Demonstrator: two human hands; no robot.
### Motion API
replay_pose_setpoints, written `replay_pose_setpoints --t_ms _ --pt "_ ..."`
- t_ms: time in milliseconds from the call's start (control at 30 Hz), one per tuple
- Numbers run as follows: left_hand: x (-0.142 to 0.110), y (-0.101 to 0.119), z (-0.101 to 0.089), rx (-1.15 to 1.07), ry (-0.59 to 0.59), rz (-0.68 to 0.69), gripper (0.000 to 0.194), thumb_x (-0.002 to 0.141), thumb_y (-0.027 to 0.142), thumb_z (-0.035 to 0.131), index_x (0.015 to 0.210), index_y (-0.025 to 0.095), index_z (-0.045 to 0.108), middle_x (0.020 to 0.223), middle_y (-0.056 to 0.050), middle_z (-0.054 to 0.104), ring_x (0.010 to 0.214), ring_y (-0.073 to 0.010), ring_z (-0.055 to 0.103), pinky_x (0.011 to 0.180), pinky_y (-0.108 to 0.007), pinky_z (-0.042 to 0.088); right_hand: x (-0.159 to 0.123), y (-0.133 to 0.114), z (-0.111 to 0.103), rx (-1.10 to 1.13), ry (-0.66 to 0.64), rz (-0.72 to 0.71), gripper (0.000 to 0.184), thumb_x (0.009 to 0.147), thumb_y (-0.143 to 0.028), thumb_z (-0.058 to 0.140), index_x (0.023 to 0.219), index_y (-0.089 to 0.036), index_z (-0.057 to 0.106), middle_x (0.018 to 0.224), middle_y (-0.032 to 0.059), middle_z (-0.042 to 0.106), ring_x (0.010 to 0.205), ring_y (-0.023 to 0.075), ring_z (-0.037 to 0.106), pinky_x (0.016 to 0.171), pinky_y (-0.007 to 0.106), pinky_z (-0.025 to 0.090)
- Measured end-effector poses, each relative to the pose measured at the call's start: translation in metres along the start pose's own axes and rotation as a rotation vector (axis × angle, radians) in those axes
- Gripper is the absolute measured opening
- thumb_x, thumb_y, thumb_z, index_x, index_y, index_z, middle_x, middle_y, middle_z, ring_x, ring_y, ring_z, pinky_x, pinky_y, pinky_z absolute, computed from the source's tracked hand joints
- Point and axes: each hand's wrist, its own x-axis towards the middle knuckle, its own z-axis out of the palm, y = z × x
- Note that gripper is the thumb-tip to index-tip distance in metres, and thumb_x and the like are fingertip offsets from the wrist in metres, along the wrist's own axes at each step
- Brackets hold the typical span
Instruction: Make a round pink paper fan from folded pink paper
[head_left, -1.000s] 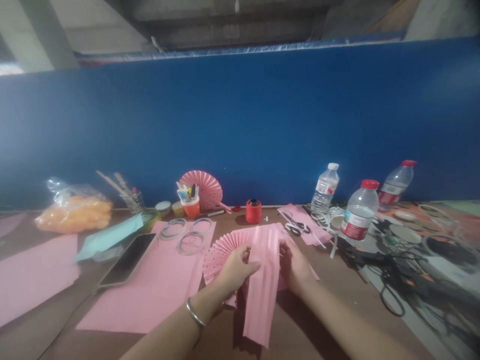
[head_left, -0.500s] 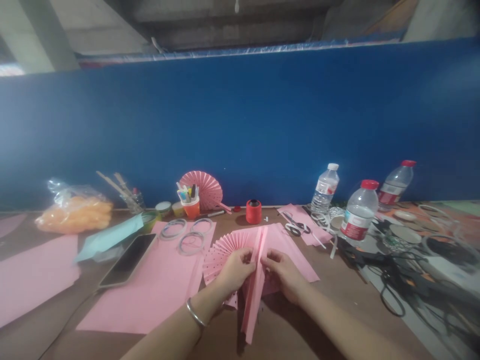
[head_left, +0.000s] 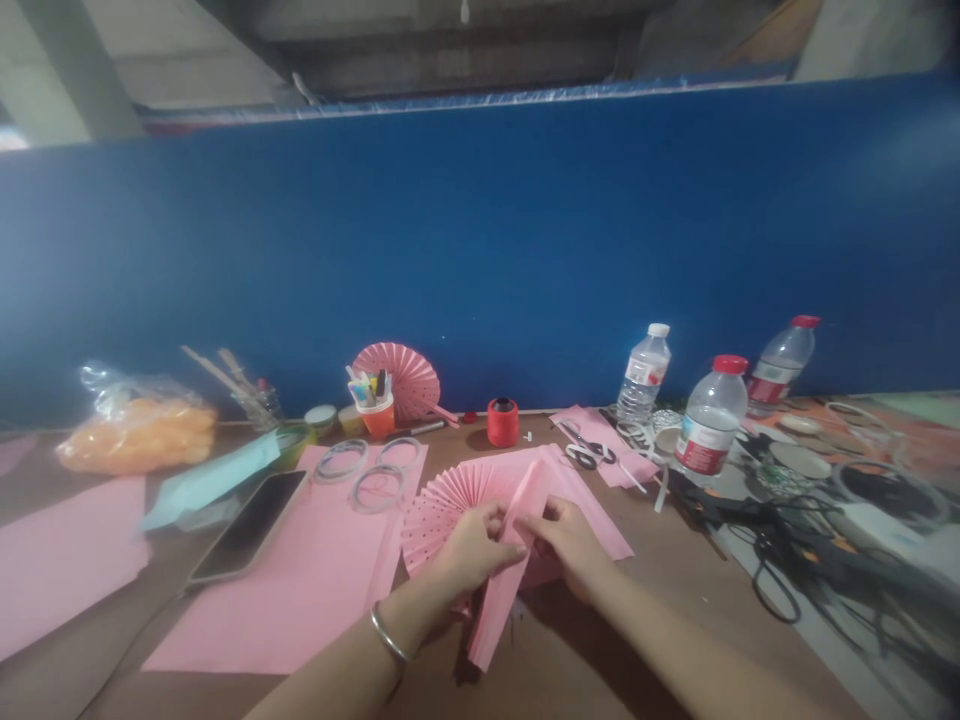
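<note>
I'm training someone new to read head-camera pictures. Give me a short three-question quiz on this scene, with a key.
1. What do the left hand and right hand hold between them?
A) the scissors
B) a folded pink strip
C) the phone
2. True or false: a silver bangle circles the right wrist.
3. Among the bottles at picture right, how many have red caps?

Key: 1: B. 2: False; the silver bangle is on the left wrist. 3: Two; the remaining bottle's cap is white.

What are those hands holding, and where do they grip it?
A folded pink strip: the left hand holds its left side, the right hand its right side, both around the middle of its length.
</note>
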Motion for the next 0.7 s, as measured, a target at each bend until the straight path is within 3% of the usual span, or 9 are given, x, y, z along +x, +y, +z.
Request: replay_pose_setpoints --t_ms 167,300,467,567,700 --pt "-0.002 0.008 -0.004 0.043 -0.064 -0.101 0.019 0.059 0.015 0.062 0.078 0.015 0.063 0.064 0.000 0.063 0.058 -0.0159 0.060 0.048 -0.021 0.042 0.015 0.001 -0.016 0.172 0.167 -0.076 0.028 0.059 -0.032 0.070 0.057 -0.016 0.047 0.037 -0.0096 0.033 0.032 0.0037 0.028 0.036 0.019 0.017" --pt "-0.003 0.009 -0.008 -0.031 -0.068 -0.234 0.016 0.060 0.023 0.064 0.074 0.016 0.061 0.055 -0.001 0.061 0.054 -0.0215 0.062 0.042 -0.026 0.044 0.027 0.000 -0.030 0.196 0.286 -0.133 0.026 0.057 -0.032 0.071 0.060 -0.016 0.050 0.040 -0.0084 0.038 0.034 0.0048 0.031 0.036 0.019 0.019" --pt "0.001 0.010 -0.020 -0.077 0.012 -0.190 0.019 0.060 0.031 0.066 0.065 0.015 0.058 0.052 -0.001 0.058 0.047 -0.0165 0.058 0.038 -0.021 0.040 0.034 -0.007 -0.045 0.247 0.417 -0.184 0.030 0.057 -0.036 0.070 0.060 -0.019 0.047 0.041 -0.0082 0.039 0.035 0.0066 0.036 0.035 0.020 0.026" --pt "0.005 0.009 -0.024 -0.111 0.073 -0.169 0.021 0.062 0.034 0.064 0.065 0.015 0.055 0.051 0.001 0.054 0.045 -0.0145 0.055 0.038 -0.021 0.039 0.034 -0.010 -0.046 0.271 0.386 -0.176 0.031 0.059 -0.042 0.068 0.065 -0.019 0.047 0.049 -0.0058 0.048 0.040 0.0080 0.044 0.037 0.020 0.034" --pt "0.005 0.008 -0.022 -0.089 0.069 -0.179 0.020 0.067 0.034 0.057 0.071 0.015 0.054 0.055 0.002 0.053 0.043 -0.0115 0.050 0.038 -0.021 0.035 0.025 -0.006 -0.030 0.179 0.201 -0.102 0.034 0.058 -0.043 0.070 0.068 -0.016 0.053 0.054 -0.0011 0.055 0.042 0.0109 0.050 0.038 0.022 0.040"
